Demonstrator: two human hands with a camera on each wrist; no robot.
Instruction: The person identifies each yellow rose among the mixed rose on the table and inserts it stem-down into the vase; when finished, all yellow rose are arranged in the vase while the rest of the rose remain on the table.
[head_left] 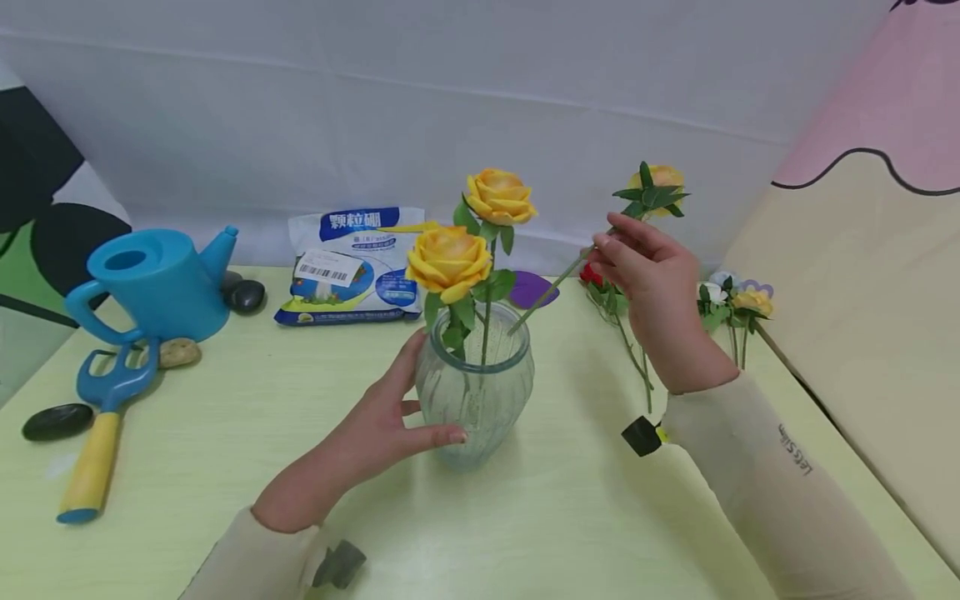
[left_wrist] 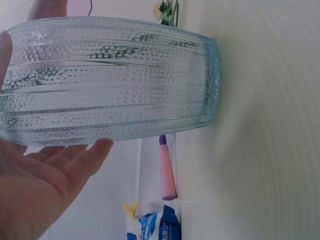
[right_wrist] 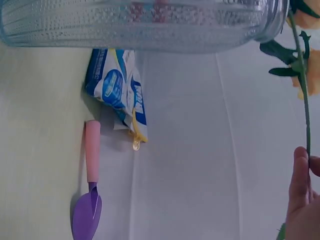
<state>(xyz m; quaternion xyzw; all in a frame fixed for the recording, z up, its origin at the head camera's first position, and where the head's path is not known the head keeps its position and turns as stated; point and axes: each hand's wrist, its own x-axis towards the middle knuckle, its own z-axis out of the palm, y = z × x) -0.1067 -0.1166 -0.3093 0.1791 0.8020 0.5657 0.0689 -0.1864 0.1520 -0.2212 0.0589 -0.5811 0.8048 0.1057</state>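
Note:
A ribbed clear glass vase (head_left: 472, 417) stands on the table, its dimpled wall filling much of the left wrist view. My left hand (head_left: 375, 433) grips its side, thumb across the front and fingers behind. Two yellow roses, a lower rose (head_left: 450, 262) and a taller rose (head_left: 501, 197), stand in it. To the right and higher, my right hand (head_left: 660, 292) pinches the green stem of a third yellow rose (head_left: 663, 179) between thumb and fingers. That stem slants down left, its lower end at the vase mouth. Its bloom is partly hidden by leaves.
Left lie a blue watering can (head_left: 161, 287), a yellow-handled hand fork (head_left: 101, 450) and several stones. A blue-white bag (head_left: 356, 275) stands behind, beside a purple trowel (right_wrist: 87, 212) with a pink handle. Right of the vase lie a red flower (head_left: 591, 275) and other flowers (head_left: 750, 302).

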